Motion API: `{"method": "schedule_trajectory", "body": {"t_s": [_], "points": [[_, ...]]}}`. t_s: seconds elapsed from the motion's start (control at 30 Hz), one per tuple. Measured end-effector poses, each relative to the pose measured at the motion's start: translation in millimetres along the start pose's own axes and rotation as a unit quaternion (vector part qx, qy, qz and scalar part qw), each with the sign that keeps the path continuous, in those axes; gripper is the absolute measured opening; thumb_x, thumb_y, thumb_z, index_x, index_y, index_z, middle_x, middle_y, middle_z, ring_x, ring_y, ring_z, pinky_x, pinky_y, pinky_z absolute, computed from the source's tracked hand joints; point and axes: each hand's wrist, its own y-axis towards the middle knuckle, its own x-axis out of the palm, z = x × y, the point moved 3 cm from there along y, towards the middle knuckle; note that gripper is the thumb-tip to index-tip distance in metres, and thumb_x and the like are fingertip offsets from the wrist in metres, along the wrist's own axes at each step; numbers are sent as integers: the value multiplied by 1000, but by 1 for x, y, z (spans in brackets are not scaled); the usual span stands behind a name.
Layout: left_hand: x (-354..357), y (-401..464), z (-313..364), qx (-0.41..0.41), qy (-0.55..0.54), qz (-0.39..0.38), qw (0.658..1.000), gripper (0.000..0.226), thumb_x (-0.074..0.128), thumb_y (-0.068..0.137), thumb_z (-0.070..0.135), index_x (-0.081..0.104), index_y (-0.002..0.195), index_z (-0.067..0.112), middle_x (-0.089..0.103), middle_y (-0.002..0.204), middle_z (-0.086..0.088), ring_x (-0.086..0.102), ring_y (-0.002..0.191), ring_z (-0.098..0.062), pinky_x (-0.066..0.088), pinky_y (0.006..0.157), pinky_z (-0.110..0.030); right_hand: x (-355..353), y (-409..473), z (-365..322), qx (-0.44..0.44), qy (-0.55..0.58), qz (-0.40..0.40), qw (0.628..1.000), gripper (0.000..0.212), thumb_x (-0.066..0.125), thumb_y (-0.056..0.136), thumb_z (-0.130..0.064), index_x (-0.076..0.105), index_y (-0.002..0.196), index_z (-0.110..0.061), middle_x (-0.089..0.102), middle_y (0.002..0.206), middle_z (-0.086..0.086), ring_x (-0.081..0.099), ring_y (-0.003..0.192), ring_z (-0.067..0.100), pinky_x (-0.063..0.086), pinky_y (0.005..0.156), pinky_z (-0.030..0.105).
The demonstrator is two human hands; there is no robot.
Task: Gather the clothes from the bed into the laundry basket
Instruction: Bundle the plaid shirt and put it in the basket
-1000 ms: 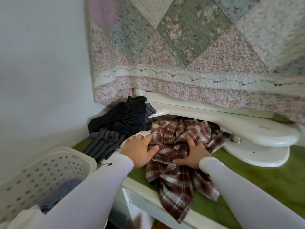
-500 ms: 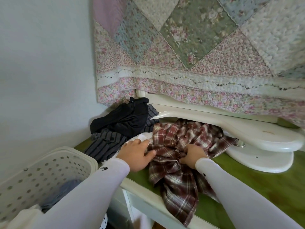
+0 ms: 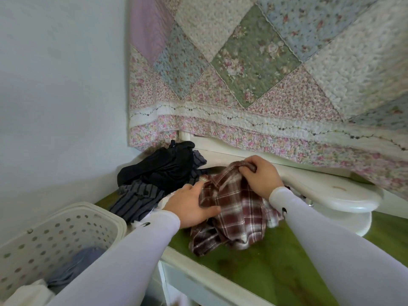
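Head view: right hand (image 3: pixel 261 176) clenched on bunched plaid flannel shirt (image 3: pixel 234 208), lifting its far edge; left hand (image 3: pixel 191 206) gripping the near-left folds (thumb over cloth). Shirt on green surface (image 3: pixel 276 268). Perforated white plastic laundry basket (image 3: pixel 55 235) near left.

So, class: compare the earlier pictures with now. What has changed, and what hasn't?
The right hand moved up and away, gripping a fold of the plaid shirt and bunching it higher. The left hand stayed holding the shirt's left side. The dark clothes and laundry basket stayed put.
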Motion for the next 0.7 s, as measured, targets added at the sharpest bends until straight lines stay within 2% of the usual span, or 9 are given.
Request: {"method": "schedule_trajectory", "body": {"t_s": [0.13, 0.27, 0.37, 0.43, 0.5, 0.53, 0.6, 0.63, 0.7], "points": [[0, 4, 16, -12, -87, 13, 996, 135, 72, 58, 82, -4, 159, 32, 23, 160, -4, 30, 146, -27, 33, 114, -43, -18, 0, -27, -6, 166, 45, 985, 22, 64, 87, -32, 52, 72, -23, 52, 68, -7, 48, 60, 10, 41, 60, 26], [6, 14, 34, -12, -176, 60, 983, 152, 83, 40, 77, -8, 157, 39, 29, 156, -4, 26, 146, -25, 29, 118, -48, -21, -6, -58, 15, 368, 35, 929, 21, 66, 79, -24, 49, 66, -20, 50, 77, 11, 50, 73, 23, 46, 73, 44], [14, 22, 46, -41, -232, 84, 968, 160, 84, 29, 75, -6, 156, 38, 26, 157, -6, 26, 146, -25, 29, 119, -48, -24, -10, -73, 22, 414, 19, 910, 22, 62, 74, -21, 51, 56, -25, 51, 70, 9, 49, 69, 21, 42, 68, 37], [20, 29, 54, -62, -258, 92, 960, 157, 85, 27, 73, 6, 157, 31, 30, 156, -6, 32, 144, -26, 31, 118, -47, -26, -12, -74, 34, 417, -3, 908, 23, 59, 71, -20, 52, 49, -25, 51, 58, -5, 49, 60, 13, 39, 63, 31], [27, 38, 62, -45, -323, 93, 941, 130, 89, 38, 63, 32, 150, 29, 48, 147, -3, 48, 135, -21, 42, 112, -39, -25, -15, -70, 68, 450, -39, 890, 15, 58, 65, -19, 55, 52, -24, 53, 55, -6, 52, 56, 12, 41, 62, 30], [31, 41, 66, -32, -360, 93, 928, 102, 88, 48, 56, 49, 139, 31, 61, 135, 2, 59, 123, -13, 50, 101, -28, -23, -18, -69, 91, 473, -60, 874, 4, 57, 63, -20, 57, 59, -19, 55, 59, 0, 54, 60, 17, 44, 64, 33], [32, 42, 78, -2, -401, 77, 913, 43, 80, 71, 48, 67, 110, 37, 75, 101, 19, 70, 91, 3, 52, 71, -8, -24, -20, -58, 132, 481, -68, 864, 24, 58, 60, -24, 59, 79, -10, 58, 77, 13, 56, 77, 28, 50, 77, 44], [32, 42, 85, 6, -416, 71, 906, 27, 74, 78, 47, 69, 103, 39, 75, 91, 24, 70, 82, 6, 51, 66, -9, -28, -19, -53, 145, 479, -53, 864, 33, 59, 60, -27, 59, 87, -9, 58, 86, 17, 56, 84, 30, 50, 84, 50], [30, 42, 94, -10, -463, 74, 883, 18, 68, 85, 45, 70, 102, 43, 76, 91, 19, 73, 82, -2, 57, 75, -25, -40, -17, -44, 131, 479, -15, 868, 31, 59, 63, -31, 60, 89, -12, 57, 92, 17, 55, 88, 29, 48, 83, 49]]}}
